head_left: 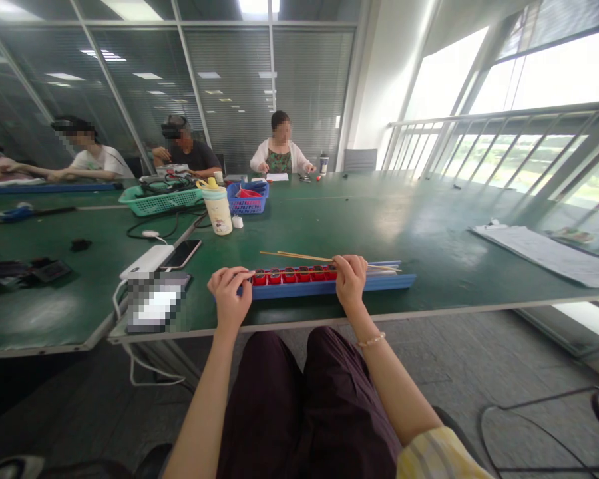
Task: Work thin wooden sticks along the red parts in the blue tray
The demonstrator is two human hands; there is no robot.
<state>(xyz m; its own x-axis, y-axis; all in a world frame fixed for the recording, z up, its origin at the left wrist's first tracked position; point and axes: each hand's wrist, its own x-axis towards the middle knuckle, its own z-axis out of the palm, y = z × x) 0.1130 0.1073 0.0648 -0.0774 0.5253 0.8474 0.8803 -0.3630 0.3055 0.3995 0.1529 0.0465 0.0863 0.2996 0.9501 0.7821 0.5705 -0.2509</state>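
A long blue tray (379, 283) lies near the front edge of the green table (389, 219), with a row of several small red cups (294, 274) in it. My left hand (229, 293) is curled at the tray's left end, fingers bent against the first red cup. My right hand (350, 279) is curled over the row's right end, fingers wrapped on the last red cups. Two thin wooden sticks (299, 256) lie on the table just behind the tray, running under my right fingers; I cannot tell if the hand grips them.
A phone (180, 253), a white power bank (147, 262) with a cable, a lidded cup (217, 206), a green basket (160, 197) and a blue basket (247, 198) lie left and behind. Papers (549, 254) lie at right. Several people sit along the table's far side. A railing (499, 143) runs at right.
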